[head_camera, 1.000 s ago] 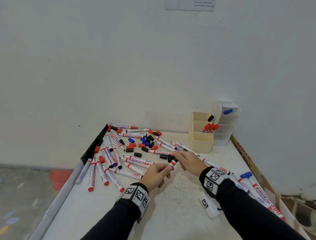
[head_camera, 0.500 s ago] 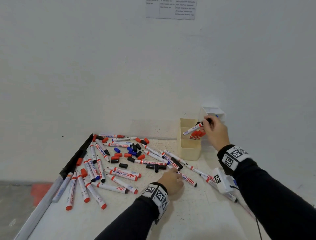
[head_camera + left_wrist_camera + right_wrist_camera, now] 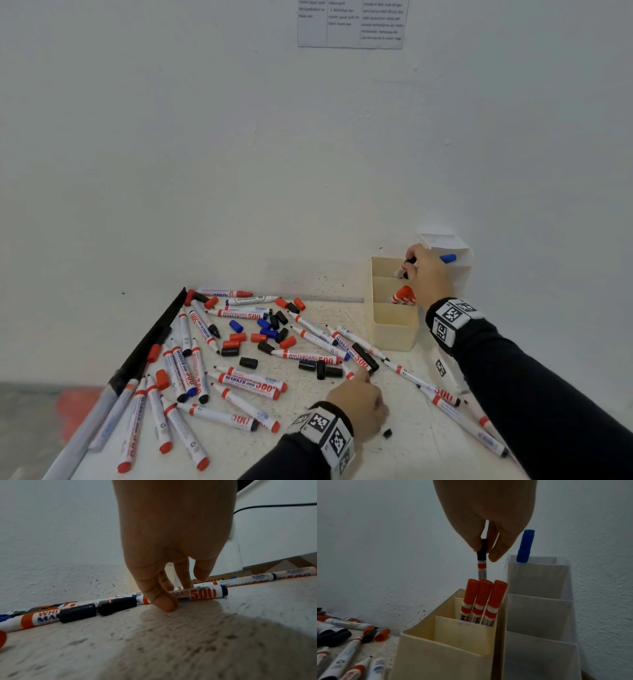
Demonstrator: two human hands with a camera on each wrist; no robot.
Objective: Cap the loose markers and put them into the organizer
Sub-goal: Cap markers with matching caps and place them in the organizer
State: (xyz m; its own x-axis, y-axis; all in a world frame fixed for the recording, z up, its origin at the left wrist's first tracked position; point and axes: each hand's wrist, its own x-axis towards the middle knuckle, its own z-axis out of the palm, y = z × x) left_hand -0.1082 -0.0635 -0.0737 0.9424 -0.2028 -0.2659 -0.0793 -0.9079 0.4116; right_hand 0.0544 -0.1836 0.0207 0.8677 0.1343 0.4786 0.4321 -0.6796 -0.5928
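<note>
My right hand (image 3: 423, 270) pinches a black-capped marker (image 3: 481, 561) by its cap and holds it upright in the back compartment of the cream organizer (image 3: 390, 329). Three red-capped markers (image 3: 481, 599) stand in the middle compartment. A white organizer (image 3: 539, 601) beside it holds a blue-capped marker (image 3: 448, 258). My left hand (image 3: 171, 599) is low on the table, thumb in front and fingers behind a lying white "500" marker (image 3: 202, 593) with a black end. Several loose markers (image 3: 250, 382) and loose black caps (image 3: 248, 362), red caps (image 3: 236, 339) and blue caps (image 3: 236, 326) are scattered across the table.
A black strip (image 3: 150, 342) runs along the table's left edge. The wall stands right behind the organizers, with a paper sheet (image 3: 349, 24) high up. A small white tagged box (image 3: 441, 366) lies by my right forearm. More markers (image 3: 442, 397) lie at the front right.
My right hand brought the black-capped marker from tilted in front of the organizer to upright in its back compartment. My left hand stayed low on the table by the lying marker.
</note>
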